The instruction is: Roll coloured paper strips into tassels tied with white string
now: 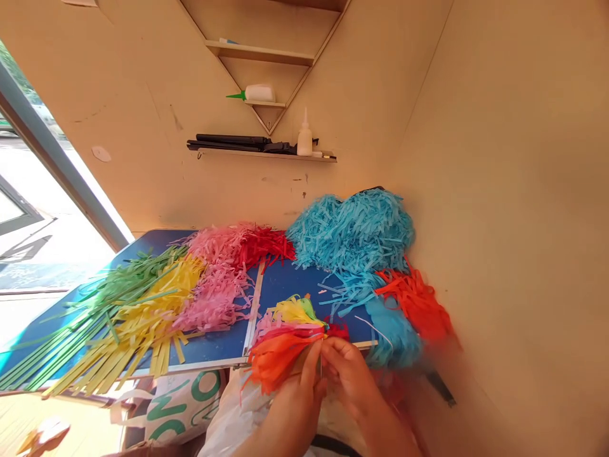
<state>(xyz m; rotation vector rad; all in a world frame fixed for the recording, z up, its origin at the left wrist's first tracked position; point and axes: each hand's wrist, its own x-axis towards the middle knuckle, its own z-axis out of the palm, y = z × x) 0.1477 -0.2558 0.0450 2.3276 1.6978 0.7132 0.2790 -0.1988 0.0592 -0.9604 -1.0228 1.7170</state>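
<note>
At the table's front edge, a multicoloured bundle of paper streamers (pixel 280 355) shows orange, pink, yellow, green and red strips, gathered at a narrow neck. My left hand (pixel 297 403) is closed around this neck from the near side. Close against it, my right hand (pixel 349 374) pinches thumb and fingers together at the same neck. A thin pale strand, perhaps a tie, hangs between the hands, and the right fingertips seem to be on it. A similar thin white tie (pixel 375 330) lies on the table to the right.
Green (pixel 128 285), yellow (pixel 162 298) and pink streamers (pixel 216 298) cover the left of the blue folding table (pixel 295 279). Large blue streamer piles (pixel 356 228) and orange strips (pixel 421 301) lie right, by the wall. A shelf (pixel 266 153) above holds a glue bottle (pixel 305 139).
</note>
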